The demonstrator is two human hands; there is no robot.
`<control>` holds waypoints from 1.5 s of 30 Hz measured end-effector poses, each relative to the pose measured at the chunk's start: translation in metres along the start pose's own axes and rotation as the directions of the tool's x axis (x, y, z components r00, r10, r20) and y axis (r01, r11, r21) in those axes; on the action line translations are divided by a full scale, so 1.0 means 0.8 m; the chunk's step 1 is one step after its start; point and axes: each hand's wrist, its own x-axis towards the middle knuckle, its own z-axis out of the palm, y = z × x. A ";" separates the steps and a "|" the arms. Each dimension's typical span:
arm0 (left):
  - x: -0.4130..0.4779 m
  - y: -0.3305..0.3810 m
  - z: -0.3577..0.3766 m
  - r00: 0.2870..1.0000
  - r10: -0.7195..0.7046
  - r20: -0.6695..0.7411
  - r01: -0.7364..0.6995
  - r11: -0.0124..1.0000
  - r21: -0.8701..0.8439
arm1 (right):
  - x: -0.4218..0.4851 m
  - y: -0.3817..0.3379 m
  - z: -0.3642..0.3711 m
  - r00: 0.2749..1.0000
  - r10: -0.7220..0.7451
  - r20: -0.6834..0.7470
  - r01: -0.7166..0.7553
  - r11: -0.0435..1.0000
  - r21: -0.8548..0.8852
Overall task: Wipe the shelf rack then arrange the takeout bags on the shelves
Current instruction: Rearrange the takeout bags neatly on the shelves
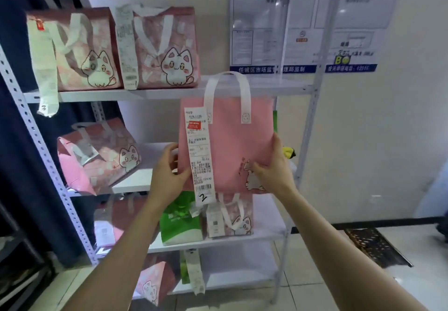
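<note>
a cream wall (378, 121) fills the right side of the view. glossy white notices (303, 26) are posted on it behind the rack, edged below by a blue strip (274, 69) with white chinese lettering. a dark baseboard (363, 224) runs along the foot of the wall. the floor (315, 284) is pale tile, and a dark patterned mat (374, 247) lies on it near the wall. at the left hangs a dark blue curtain (17, 165). the light is even and slightly cool.

Held takeout bag (232, 141): plain pink, white handles, cat print. Shelf rack (312, 107): white. Lower-shelf bag (180, 223): green and white.
</note>
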 end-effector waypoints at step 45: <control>0.393 0.135 0.227 0.945 0.327 -0.023 -0.326 0.944 0.045 | 0.416 0.005 -0.150 0.945 -0.292 -0.150 0.238 0.925 -0.296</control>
